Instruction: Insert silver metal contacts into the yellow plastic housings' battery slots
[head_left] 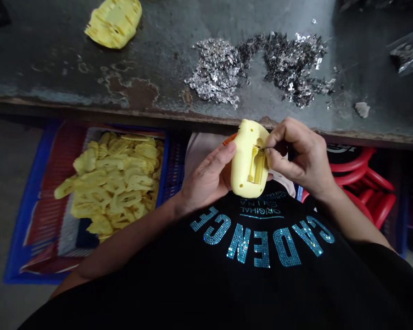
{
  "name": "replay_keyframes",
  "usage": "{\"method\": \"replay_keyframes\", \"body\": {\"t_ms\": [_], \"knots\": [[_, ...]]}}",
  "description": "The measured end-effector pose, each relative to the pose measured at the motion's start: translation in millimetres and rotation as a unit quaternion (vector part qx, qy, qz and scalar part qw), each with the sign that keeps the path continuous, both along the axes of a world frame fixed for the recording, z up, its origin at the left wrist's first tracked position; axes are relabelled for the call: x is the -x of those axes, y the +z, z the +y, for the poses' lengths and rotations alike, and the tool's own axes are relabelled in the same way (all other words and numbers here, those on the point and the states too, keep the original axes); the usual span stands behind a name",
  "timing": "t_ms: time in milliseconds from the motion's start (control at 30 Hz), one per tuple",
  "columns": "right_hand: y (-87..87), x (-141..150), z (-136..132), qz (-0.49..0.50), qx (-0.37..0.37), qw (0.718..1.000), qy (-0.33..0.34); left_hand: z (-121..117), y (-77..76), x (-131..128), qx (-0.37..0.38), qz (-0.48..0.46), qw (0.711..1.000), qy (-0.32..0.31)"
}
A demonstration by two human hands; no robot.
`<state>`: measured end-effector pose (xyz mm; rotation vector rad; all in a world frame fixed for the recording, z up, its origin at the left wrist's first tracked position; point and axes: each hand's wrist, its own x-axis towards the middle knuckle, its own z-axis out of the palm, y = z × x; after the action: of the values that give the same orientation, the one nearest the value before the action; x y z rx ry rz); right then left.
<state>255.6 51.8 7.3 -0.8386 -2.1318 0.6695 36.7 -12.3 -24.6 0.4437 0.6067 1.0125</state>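
My left hand (206, 178) holds a yellow plastic shell (242, 167) over my chest. My right hand (298, 156) pinches a tiny piece (262, 148) at the shell's slot. More yellow shells (113, 183) fill a blue basket (29, 220) nearby. Shiny metal bits (258, 68) lie on the tabletop (89, 78) ahead.

Matt yellow plastic casing (241, 172); shiny metal pieces (216, 68); rough, rust-stained metal benchtop (55, 59).

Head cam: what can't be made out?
Head view only:
- The thin item in the right hand: too small to identify, fingers partly hide it.
- The yellow plastic casing: underside hidden by the left hand.
- Metal bits: too small to tell shape.
- Plastic bag: cut off by right edge.
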Motion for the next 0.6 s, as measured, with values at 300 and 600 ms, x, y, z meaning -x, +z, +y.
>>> {"method": "replay_keyframes", "body": {"t_ms": [300,600], "knots": [[0.5,4.3,-9.1,-0.02,-0.039,0.998,-0.049,-3.0,3.4,0.4,0.005,0.056,0.997,0.051],[8.5,-2.4,-3.4,-0.092,-0.074,0.993,-0.021,-5.7,-0.4,3.5,-0.006,0.09,0.995,0.05]]}}
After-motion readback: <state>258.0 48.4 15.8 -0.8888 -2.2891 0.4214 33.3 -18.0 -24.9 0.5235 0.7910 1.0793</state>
